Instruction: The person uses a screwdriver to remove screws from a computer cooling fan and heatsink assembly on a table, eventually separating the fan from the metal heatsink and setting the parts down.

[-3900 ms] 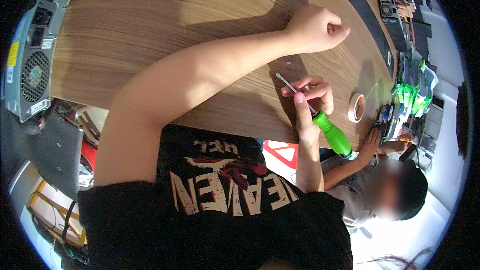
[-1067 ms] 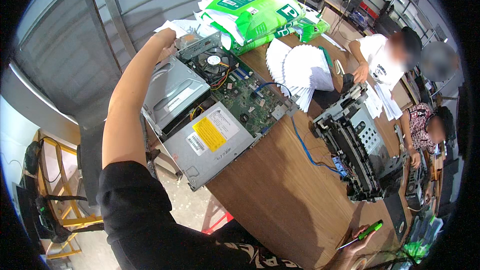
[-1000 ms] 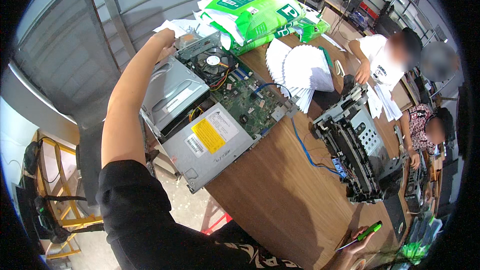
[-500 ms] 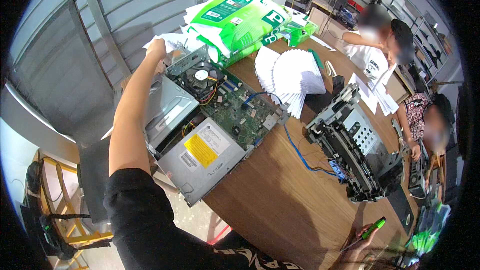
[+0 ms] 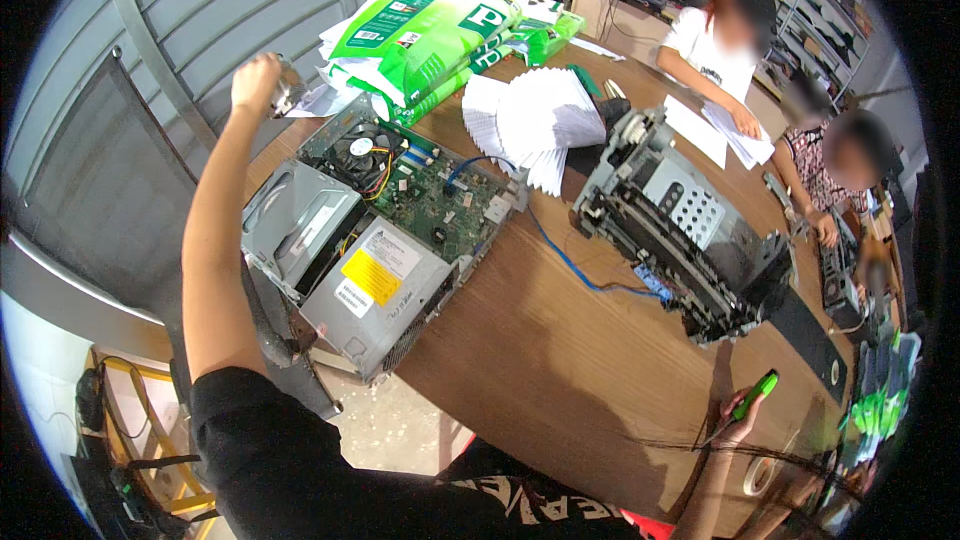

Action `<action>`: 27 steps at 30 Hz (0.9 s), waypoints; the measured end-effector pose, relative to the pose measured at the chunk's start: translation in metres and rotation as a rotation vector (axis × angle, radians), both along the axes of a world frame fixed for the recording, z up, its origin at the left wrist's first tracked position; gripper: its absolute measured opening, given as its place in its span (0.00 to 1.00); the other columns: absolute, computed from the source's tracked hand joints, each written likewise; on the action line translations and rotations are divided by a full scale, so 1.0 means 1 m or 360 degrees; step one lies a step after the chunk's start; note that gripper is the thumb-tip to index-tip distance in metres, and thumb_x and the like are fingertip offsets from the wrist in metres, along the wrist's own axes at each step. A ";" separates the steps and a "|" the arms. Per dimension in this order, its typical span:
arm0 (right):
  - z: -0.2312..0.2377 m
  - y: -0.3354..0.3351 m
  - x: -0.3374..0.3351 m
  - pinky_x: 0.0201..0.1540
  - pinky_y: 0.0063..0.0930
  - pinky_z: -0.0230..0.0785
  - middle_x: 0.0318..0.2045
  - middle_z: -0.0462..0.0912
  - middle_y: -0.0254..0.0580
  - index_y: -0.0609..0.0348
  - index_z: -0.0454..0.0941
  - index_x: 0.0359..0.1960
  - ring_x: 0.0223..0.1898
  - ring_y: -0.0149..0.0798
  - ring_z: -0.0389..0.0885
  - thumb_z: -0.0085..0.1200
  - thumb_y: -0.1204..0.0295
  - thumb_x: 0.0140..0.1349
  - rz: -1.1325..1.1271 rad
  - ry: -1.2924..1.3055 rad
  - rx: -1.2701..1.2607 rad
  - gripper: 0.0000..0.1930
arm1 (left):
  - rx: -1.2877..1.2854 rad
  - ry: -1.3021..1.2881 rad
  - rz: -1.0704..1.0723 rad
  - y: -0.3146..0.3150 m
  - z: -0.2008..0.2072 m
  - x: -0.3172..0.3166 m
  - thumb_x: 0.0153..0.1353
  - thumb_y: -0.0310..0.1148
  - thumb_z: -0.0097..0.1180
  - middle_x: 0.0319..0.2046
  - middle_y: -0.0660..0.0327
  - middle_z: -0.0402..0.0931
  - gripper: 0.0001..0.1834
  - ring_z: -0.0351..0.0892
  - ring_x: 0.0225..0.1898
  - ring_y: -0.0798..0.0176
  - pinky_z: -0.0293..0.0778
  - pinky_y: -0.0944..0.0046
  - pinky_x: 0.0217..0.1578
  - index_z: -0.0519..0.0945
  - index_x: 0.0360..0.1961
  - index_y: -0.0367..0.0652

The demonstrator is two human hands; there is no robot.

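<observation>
1. Left hand (image 5: 256, 87), since the previous frame, has moved clear of the open grey metal computer case (image 5: 518, 192); its fingers curl closed around one small shiny greyish object (image 5: 288, 92), too blurred to identify.
2. Right hand (image 5: 737, 426) has its fingers bent around one green-handled screwdriver (image 5: 757, 395). Its long axis slants: handle end beyond the fingers, shaft pointing back toward the person's left.
3. Nearer than the left fingers, the case holds one round black fan (image 5: 361, 147) and two silver metal boxes (image 5: 300, 225).
4. Beyond the right fingers stands one dismantled black-and-grey machine (image 5: 690, 210).
</observation>
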State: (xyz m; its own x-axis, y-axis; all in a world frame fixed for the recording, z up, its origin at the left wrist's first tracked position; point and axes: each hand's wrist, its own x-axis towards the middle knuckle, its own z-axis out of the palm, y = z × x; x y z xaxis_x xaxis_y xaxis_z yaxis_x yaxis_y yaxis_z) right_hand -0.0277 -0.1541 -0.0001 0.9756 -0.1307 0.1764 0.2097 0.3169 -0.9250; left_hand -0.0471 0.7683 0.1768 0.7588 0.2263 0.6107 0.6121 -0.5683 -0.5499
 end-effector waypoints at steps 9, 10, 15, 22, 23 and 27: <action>0.000 0.006 0.002 0.23 0.19 0.57 0.22 0.70 0.31 0.56 0.71 0.35 0.21 0.26 0.66 0.45 0.50 0.68 -0.0146 0.0181 -0.0009 0.20 | -0.0617 -0.0049 -0.0349 -0.154 0.119 -0.039 0.60 0.35 0.52 0.33 0.46 0.81 0.11 0.81 0.36 0.41 0.76 0.48 0.36 0.81 0.36 0.39; 0.008 0.018 0.002 0.23 0.19 0.57 0.23 0.71 0.32 0.56 0.72 0.35 0.21 0.26 0.67 0.45 0.50 0.68 -0.0197 0.0200 -0.0044 0.20 | -0.0689 0.0000 -0.0520 -0.169 0.127 -0.049 0.60 0.36 0.53 0.32 0.46 0.81 0.11 0.82 0.34 0.43 0.76 0.50 0.34 0.81 0.35 0.39; 0.017 0.016 0.004 0.25 0.19 0.60 0.25 0.74 0.33 0.57 0.73 0.33 0.23 0.26 0.68 0.46 0.50 0.68 -0.0112 0.0243 -0.0142 0.21 | -0.1495 0.0311 -0.0906 -0.304 0.135 -0.057 0.61 0.40 0.54 0.24 0.61 0.77 0.14 0.74 0.25 0.67 0.70 0.65 0.26 0.79 0.31 0.38; 0.041 0.029 -0.004 0.21 0.18 0.51 0.19 0.66 0.25 0.58 0.74 0.34 0.18 0.21 0.60 0.51 0.52 0.66 -0.0155 0.0267 -0.0351 0.19 | -0.2628 0.0677 -0.1502 -0.504 0.054 -0.069 0.64 0.44 0.53 0.24 0.71 0.71 0.14 0.70 0.28 0.76 0.65 0.75 0.28 0.79 0.32 0.44; 0.038 0.023 0.002 0.21 0.18 0.51 0.19 0.66 0.25 0.57 0.74 0.33 0.18 0.21 0.60 0.53 0.54 0.65 -0.0122 0.0299 -0.0253 0.17 | -0.2711 0.0760 -0.1538 -0.531 0.047 -0.069 0.64 0.44 0.53 0.24 0.72 0.71 0.14 0.70 0.28 0.76 0.65 0.74 0.28 0.79 0.33 0.44; 0.047 0.018 -0.002 0.23 0.18 0.61 0.22 0.71 0.29 0.56 0.73 0.33 0.22 0.23 0.67 0.58 0.55 0.63 0.0276 0.0520 0.0075 0.16 | -0.3216 0.0808 -0.1663 -0.620 0.003 -0.073 0.65 0.42 0.54 0.22 0.71 0.71 0.14 0.68 0.26 0.76 0.64 0.75 0.27 0.79 0.31 0.43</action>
